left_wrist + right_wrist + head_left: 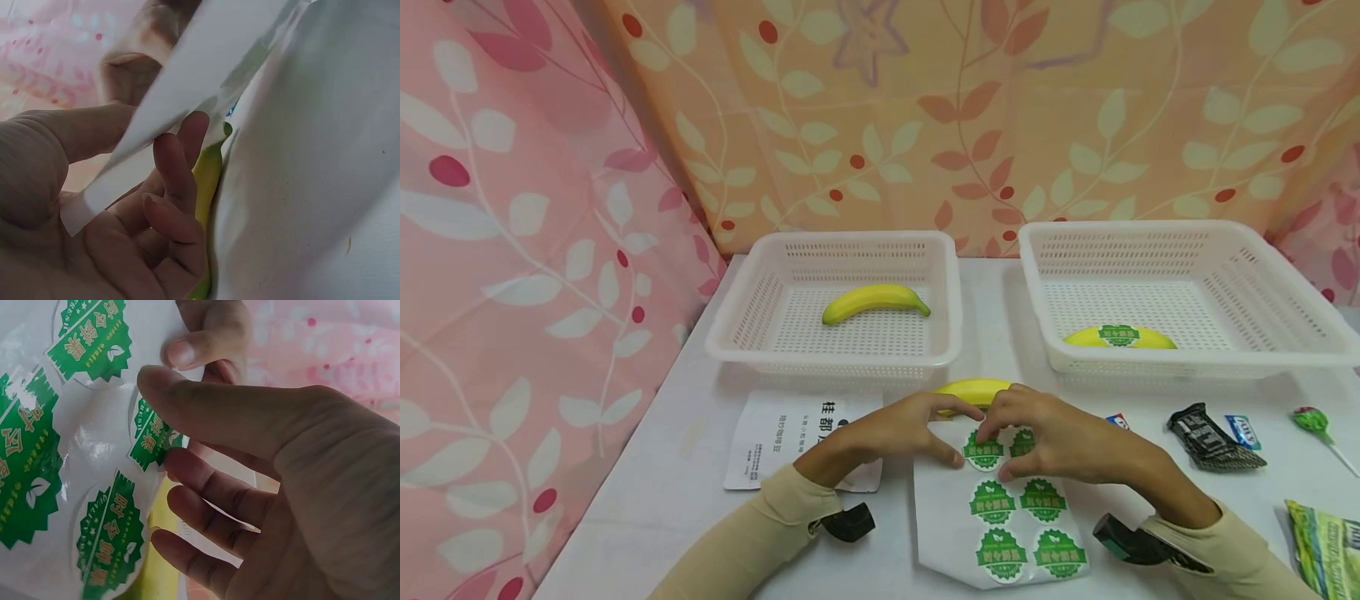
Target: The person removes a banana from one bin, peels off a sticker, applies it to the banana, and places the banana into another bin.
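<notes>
The left hand (898, 427) is pinching the sheet (992, 508) to steady it while the right hand (1045, 433) is pinching a sticker (152, 434), apparently peeling it beside the banana (973, 390).

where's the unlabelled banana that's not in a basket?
Head view: the banana lies on the table just in front of the gap between the two baskets, partly hidden behind both hands and the sticker sheet.

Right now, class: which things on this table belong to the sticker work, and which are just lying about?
In use: sticker sheet, held by the left hand; one sticker pinched by the right hand; banana behind the sheet; two baskets, each with a banana.

Lying about: printed pouch, dark wrapper, lollipop, green packet.
</notes>
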Motion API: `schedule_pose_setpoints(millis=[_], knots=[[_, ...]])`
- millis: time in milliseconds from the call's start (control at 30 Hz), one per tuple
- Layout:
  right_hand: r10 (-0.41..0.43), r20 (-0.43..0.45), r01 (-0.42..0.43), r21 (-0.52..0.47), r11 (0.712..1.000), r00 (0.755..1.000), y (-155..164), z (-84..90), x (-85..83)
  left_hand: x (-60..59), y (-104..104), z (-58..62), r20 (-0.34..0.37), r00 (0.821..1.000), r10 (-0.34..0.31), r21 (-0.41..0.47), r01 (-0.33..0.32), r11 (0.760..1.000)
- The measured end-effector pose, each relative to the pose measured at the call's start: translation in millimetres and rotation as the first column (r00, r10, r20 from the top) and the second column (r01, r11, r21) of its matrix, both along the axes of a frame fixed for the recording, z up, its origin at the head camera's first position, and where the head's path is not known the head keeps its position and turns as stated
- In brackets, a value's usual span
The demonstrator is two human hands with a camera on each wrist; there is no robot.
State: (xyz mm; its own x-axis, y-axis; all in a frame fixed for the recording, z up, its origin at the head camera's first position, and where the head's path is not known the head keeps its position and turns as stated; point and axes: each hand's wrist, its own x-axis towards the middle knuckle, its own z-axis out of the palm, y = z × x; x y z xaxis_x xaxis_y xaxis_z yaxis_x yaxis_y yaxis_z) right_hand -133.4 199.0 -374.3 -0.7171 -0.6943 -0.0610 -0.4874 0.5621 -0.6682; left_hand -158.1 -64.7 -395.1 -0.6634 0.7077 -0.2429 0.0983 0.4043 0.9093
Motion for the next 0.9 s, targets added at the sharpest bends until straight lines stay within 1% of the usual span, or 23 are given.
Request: schedule_pose_setpoints(millis=[133,300,533,633,733,800,867,900], knots=[[-0.006,0.006,0.006,0.025,1.0,1.0,-0.4,-3.0,-0.5,-0.4,0.0,0.0,0.014,1.0,-0.001,0.017,0.0,1.0],[-0.002,-0.014,0.002,0.036,0.999,1.0,-1.5,-5.9,-1.2,0.0,-0.1,0.5,0.023,1.0,-0.004,0.02,0.003,1.0],[0.021,-0.029,-0.021,0.007,1.0,0.999,0.0,-5.1,-0.9,-0.7,-0.6,-1.4,0.04,0.999,-0.015,0.037,0.013,0.999],[0.042,-0.053,-0.043,-0.004,0.999,0.998,1.2,-3.8,-0.4,-0.7,-0.8,-1.4,0.036,0.999,-0.012,0.03,0.011,0.999],[0.074,-0.101,-0.077,-0.024,0.997,0.992,2.3,-2.5,-0.6,-0.6,-0.7,-1.8,0.015,1.0,-0.017,-0.002,0.017,1.0],[0.088,-0.135,-0.094,-0.041,0.995,0.987,3.1,-1.7,-1.5,-0.4,-0.2,-2.0,-0.013,1.0,-0.027,-0.028,0.026,0.999],[0.085,-0.164,-0.096,-0.056,0.994,0.983,4.5,0.1,-2.7,0.3,0.6,-1.8,-0.069,0.997,-0.038,-0.07,0.033,0.997],[0.072,-0.172,-0.083,-0.059,0.995,0.983,5.4,1.3,-3.1,0.9,1.1,-1.1,-0.104,0.994,-0.042,-0.09,0.033,0.995]])
